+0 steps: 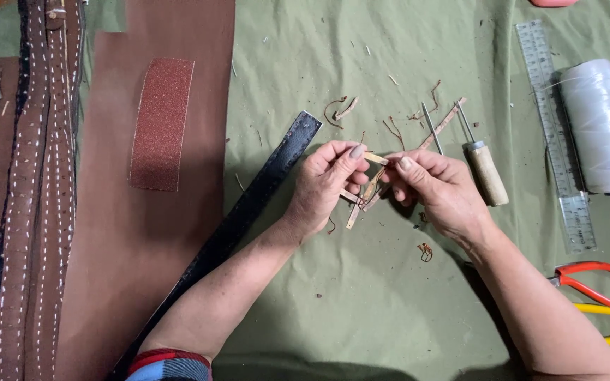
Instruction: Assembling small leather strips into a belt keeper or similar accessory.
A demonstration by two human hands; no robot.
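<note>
Head view, looking down on a worktop (pixel 390 296) covered in green cloth.

Near edge: both forearms enter from the bottom of the frame and meet at centre. Scissors (pixel 601 296) with one red and one yellow handle lie at lower right, within reach of the right arm.

Centre: the left hand (pixel 326 187) and right hand (pixel 435 187) are drawn close together, each pinched shut on a few thin tan leather strips (pixel 370 185). The strips sit between the fingertips, lifted just above the cloth, probably so they can be sorted or aligned (their exact number cannot be told). Thumbs and forefingers grip the ends, leaving the middle of the strips visible.

Beside the hands: a black strap (pixel 248 208) runs diagonally from lower left to just left of the left hand. An awl (pixel 485 169) with a wooden handle lies just right of the right hand, point away from the person. A long strip (pixel 443 125) and a needle-like tool (pixel 431 127) lie just above the hands, among reddish trimmings (pixel 397 127).

Far and sides: a clear ruler (pixel 555 134) and a spool of white thread (pixel 598 123) occupy the upper right. A brown leather sheet (pixel 164 233) at left carries a sandpaper piece (pixel 160 123); stitched brown belts (pixel 33 212) lie along the left edge.
</note>
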